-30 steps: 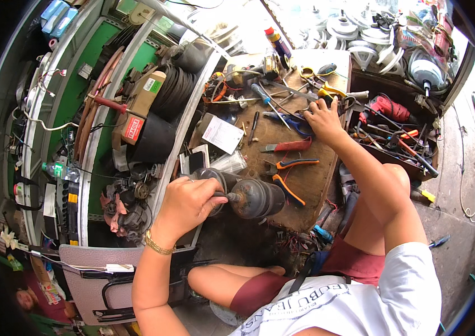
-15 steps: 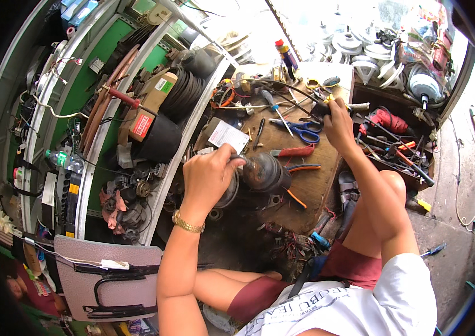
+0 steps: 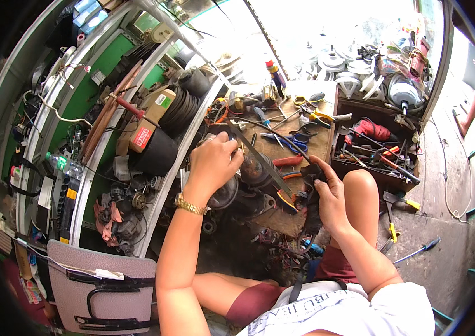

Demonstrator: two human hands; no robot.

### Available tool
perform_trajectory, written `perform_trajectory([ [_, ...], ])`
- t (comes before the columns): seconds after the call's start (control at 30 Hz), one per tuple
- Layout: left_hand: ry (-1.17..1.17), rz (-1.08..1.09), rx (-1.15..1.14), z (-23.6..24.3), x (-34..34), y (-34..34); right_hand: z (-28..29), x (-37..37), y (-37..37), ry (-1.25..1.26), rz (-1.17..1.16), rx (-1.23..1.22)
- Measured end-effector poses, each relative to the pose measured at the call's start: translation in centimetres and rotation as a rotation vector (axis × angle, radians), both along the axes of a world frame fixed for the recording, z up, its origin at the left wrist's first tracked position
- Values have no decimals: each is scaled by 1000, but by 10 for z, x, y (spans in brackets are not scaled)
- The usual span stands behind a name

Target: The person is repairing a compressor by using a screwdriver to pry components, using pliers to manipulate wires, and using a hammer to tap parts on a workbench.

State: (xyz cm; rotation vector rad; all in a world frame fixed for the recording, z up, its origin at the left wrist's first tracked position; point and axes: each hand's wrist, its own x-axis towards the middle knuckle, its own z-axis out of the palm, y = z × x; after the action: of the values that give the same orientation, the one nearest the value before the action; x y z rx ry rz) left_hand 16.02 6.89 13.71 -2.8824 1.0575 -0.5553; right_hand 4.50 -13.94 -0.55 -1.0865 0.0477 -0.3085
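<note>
My right hand (image 3: 331, 196) is closed around the black handle of a hacksaw (image 3: 264, 162). Its flat blade and thin frame reach up and left, across the front of a dark rounded metal part (image 3: 255, 168) like a motor body. At the left end of that part, my left hand (image 3: 215, 162) has its fingers curled in; the spot they pinch is partly hidden behind the knuckles. Blue-handled scissors (image 3: 289, 143) and a red-handled tool (image 3: 288, 161) lie just beyond the saw on the wooden board (image 3: 318, 131).
A toolbox (image 3: 374, 167) with a red power tool stands right of the board. Metal shelves (image 3: 162, 204) crowded with parts rise at the left, a grey chair back (image 3: 103, 283) below. Wire scraps (image 3: 274, 249) lie near my legs; pliers (image 3: 392, 224) rest on the floor.
My right hand has come down and nearer from the far side of the board, bringing the hacksaw over the dark metal part. My left hand stays near that part, its fingers shifted slightly.
</note>
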Motion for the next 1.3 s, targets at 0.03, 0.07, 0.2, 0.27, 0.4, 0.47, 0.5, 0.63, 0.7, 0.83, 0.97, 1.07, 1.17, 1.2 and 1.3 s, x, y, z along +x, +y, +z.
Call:
perform_trajectory([
  [0.03,37,0,8,1,5,2,7,-4,4,38,34,38],
  [0.07,75,0,16,3,9,4,18,-8,8,57,58,105],
  [0.2,210,65,16,2,16,-2,22,-10,14,96,42,127],
  [0.27,219,51,-36,-3,17,0,30,-13,9,139,95,227],
  [0.4,212,51,-66,-4,16,2,45,-12,8,184,109,273],
  [0.47,210,45,-98,-5,14,1,46,-12,11,187,93,249],
  [0.5,196,39,-104,-6,14,1,47,-13,12,188,86,236],
  [0.63,148,28,-117,-9,15,3,34,-12,17,152,38,184],
  [0.7,135,36,-113,-9,15,3,36,-13,19,161,25,194],
  [0.83,119,48,-102,-9,13,2,44,-18,23,154,11,205],
  [0.97,111,64,-95,-10,14,3,43,-16,26,152,4,195],
  [1.07,113,75,-89,-9,14,2,43,-15,23,139,18,142],
  [1.17,104,48,-68,-9,16,2,46,-12,23,144,76,121],
  [1.2,99,45,-60,-10,17,2,49,-11,24,151,97,121],
  [1.3,86,49,-50,-9,18,-1,56,-9,24,101,134,103],
])
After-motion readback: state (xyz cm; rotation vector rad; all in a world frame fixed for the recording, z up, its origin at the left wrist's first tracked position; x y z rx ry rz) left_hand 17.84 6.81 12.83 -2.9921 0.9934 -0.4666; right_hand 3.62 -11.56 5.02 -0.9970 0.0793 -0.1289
